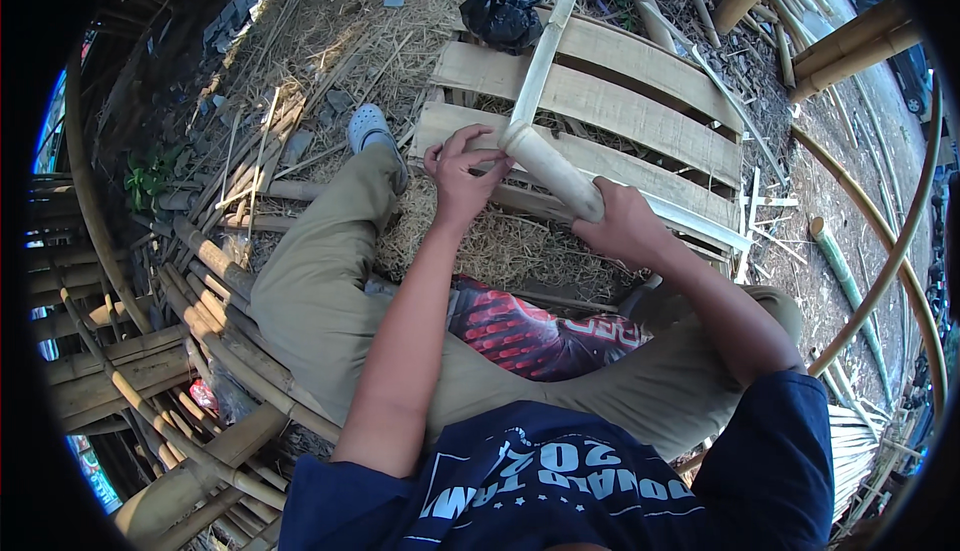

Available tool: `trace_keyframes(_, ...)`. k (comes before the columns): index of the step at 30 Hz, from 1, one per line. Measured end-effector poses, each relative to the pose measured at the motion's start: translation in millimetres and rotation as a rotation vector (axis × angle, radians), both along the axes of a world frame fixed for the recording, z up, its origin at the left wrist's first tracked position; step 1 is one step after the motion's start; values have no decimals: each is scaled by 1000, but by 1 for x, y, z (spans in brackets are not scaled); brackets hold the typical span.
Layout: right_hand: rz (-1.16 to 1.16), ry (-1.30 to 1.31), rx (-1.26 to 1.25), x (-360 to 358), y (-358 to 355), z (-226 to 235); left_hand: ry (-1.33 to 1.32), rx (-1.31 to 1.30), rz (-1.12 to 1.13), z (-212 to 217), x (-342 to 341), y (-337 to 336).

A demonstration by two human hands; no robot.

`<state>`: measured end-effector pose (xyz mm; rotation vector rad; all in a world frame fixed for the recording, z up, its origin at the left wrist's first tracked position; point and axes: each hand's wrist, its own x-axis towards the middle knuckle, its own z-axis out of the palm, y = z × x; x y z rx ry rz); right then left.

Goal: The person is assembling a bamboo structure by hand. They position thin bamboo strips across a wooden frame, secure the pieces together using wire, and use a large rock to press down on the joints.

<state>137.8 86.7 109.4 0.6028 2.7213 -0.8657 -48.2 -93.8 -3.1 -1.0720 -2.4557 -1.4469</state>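
A pale, smooth bamboo tube (556,173) lies slanted over the near edge of a low wooden slatted platform (640,111). My right hand (625,226) is closed round its nearer, right-hand end. At the tube's far left end is my left hand (465,173), its fingers bent but apart, with the thumb side touching or nearly touching the tube. From that end a long split bamboo strip (545,56) runs away across the slats. Another pale strip (690,219) extends right from behind my right hand; how it meets the tube is hidden.
A black plastic bag (503,6) sits at the platform's far left corner. Bamboo poles (215,256) are piled at left, with a cut green pole (850,296) at right. Curved bamboo (905,241) arches along the right. A red-and-black cloth (520,331) lies between my legs.
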Motion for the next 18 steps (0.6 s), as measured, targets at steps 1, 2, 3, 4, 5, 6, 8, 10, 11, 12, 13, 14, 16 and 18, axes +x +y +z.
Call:
trace_keyframes(1,-29,10,-28,-1,1,3,2,-1,0,0,0,-1)
trace_keyframes(2,-57,18,-57,-2,1,6,-10,-25,4,1,1,-3)
trace_keyframes(3,-58,17,-58,-3,0,11,-21,-49,8,3,1,-4)
trace_keyframes(4,-55,69,-43,-4,-3,16,-21,-51,8,4,2,-5)
trace_keyframes(5,-56,120,-23,-3,-4,20,-27,-45,5,3,3,-4)
trace_keyframes(6,-58,120,-20,-1,-4,17,-34,-39,3,3,3,-2)
trace_keyframes(8,-5,80,46,0,-7,10,-11,-57,-10,0,-1,-3)
trace_keyframes(10,6,103,63,0,-7,16,14,-77,-20,-4,-3,-5)
trace_keyframes(11,14,122,80,-1,-8,21,-2,-59,-13,-3,0,-5)
trace_keyframes(12,14,123,79,-1,-9,24,-19,-40,-5,-2,1,-5)
trace_keyframes(13,-28,213,44,-1,-10,28,-19,-41,-5,0,0,-3)
trace_keyframes(14,-72,300,8,2,-11,31,0,-30,-7,-1,1,-1)
trace_keyframes(16,-29,199,52,8,-5,6,16,-20,-11,-2,1,2)
trace_keyframes(18,13,97,87,2,-14,14,58,-12,7,-7,-2,-4)
